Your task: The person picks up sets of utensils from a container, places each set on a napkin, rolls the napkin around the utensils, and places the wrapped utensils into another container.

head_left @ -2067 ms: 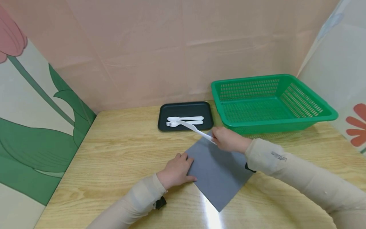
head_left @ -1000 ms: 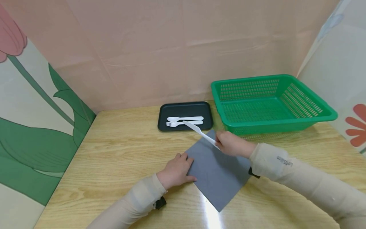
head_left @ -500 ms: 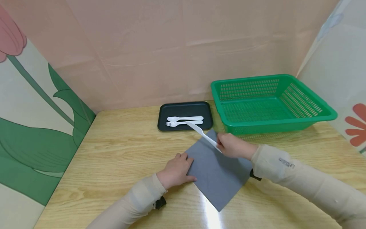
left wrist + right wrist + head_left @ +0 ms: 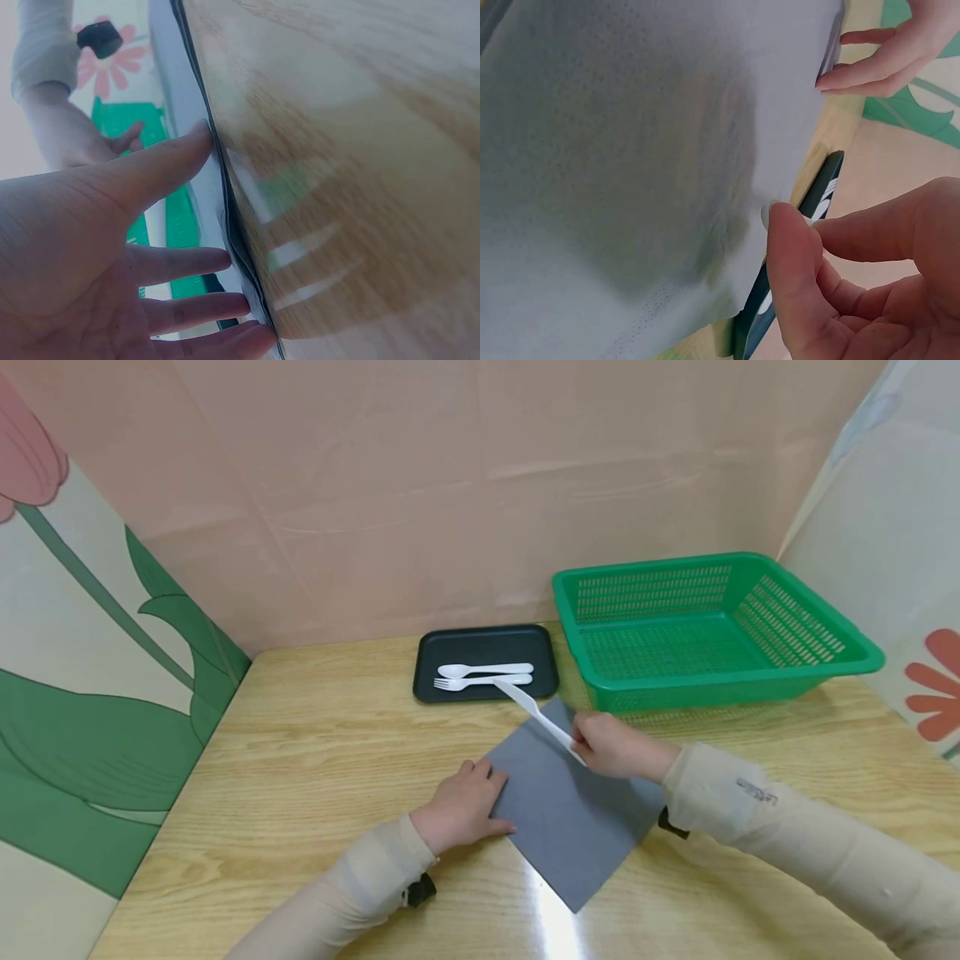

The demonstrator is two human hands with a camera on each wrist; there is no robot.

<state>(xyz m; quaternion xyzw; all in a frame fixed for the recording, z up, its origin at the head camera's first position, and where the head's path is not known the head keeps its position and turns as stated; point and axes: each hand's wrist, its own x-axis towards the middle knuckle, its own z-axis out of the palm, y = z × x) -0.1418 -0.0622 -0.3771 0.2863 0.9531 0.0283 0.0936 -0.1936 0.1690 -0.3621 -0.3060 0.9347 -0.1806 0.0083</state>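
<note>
My right hand (image 4: 615,746) pinches the handle end of a white plastic knife (image 4: 529,705) above a grey square sheet (image 4: 573,827). The knife's blade points up and left and overlaps the near side of the black tray (image 4: 480,646) in the head view. On that tray lie a white spoon (image 4: 495,669) and a white fork (image 4: 465,682), side by side. My left hand (image 4: 461,806) rests at the sheet's left edge, fingers and thumb extended. The left wrist view shows its fingertips (image 4: 199,131) against the sheet's layered edge. In the right wrist view, the fingers mostly hide the knife.
A green plastic basket (image 4: 705,678) with slotted walls stands at the back right, beside the tray. Pink sheeting (image 4: 360,527) hangs behind the wooden table (image 4: 315,735). Flower-printed panels (image 4: 97,752) border the left and right sides.
My right hand has drifted a little right and toward me with the knife. The blade tip has shifted right along the fork. My left hand and the sheet stay in place.
</note>
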